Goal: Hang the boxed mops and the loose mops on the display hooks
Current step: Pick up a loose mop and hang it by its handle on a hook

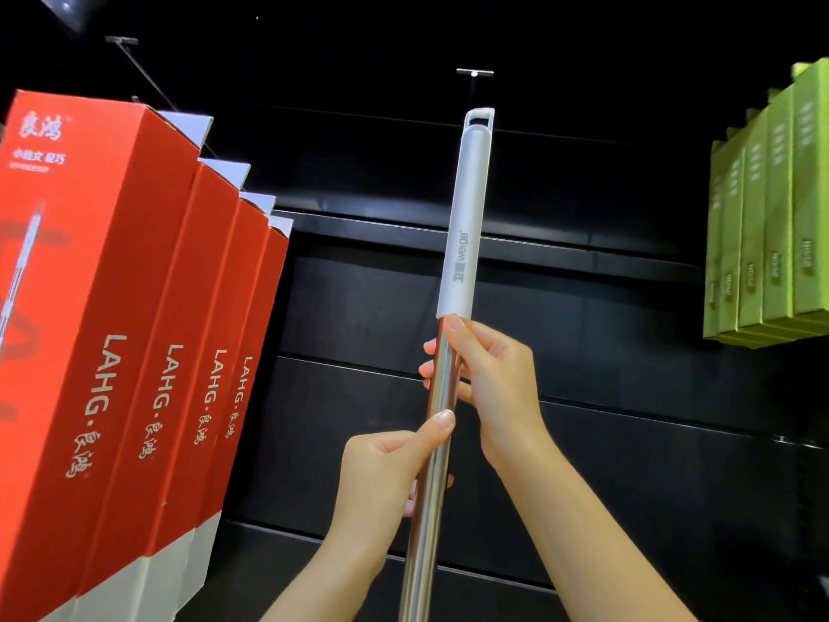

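Against dark wall panels, loose mop [466,244] is gripped by left hand [386,469] and right hand [489,379]; hanging loop [480,116] sits just under hook [474,74], could be missed if pole tilts.

Both forearms were bare, with no sleeves in view; the left hand [381,464] and right hand [489,374] wore no gloves, and the nails were short and unpainted.

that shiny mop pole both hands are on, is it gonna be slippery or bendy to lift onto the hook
Probably slippery: the mop pole is polished, mirror-like metal where the left hand and right hand grip it. Likely stiff, since it stands straight in their grip. The matte grey handle sleeve with its hanging loop looks grippier. The hook sits just above.
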### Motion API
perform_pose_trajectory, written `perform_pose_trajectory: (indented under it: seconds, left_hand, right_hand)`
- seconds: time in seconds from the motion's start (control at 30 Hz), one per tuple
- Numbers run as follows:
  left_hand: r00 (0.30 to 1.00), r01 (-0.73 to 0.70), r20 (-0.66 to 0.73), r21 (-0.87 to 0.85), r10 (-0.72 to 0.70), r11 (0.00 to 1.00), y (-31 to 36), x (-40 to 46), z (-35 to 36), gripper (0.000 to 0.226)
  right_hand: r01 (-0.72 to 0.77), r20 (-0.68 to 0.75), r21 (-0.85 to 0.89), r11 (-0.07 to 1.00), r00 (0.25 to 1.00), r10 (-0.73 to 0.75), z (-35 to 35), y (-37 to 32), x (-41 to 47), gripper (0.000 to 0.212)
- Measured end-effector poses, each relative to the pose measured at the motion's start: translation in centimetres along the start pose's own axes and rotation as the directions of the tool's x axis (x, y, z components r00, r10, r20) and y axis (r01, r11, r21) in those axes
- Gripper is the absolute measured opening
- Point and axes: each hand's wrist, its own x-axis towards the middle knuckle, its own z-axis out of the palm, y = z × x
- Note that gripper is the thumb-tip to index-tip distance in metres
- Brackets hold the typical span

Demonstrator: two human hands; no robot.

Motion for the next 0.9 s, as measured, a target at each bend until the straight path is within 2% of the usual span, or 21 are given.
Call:
perform_pose_trajectory:
  seconds: [0.47, 0.9]
  left_hand:
    - [1.000, 0.030, -0.011, 0.040, -0.030, 0.999, -0.3, 0.7, 0.5, 0.080]
    - [0.998, 0.067, -0.022, 0.105, -0.065, 0.992, -3.0, 1.8, 0.1, 0.068]
  right_hand:
    - [-0.019, 0.020, -0.022, 1.000, 1.000, 0.020, -0.1, 0.6, 1.0, 0.010]
    - [-0.122, 0.028, -0.049, 0.991, 0.992, 0.123, -0.3, 3.5, 1.8, 0.009]
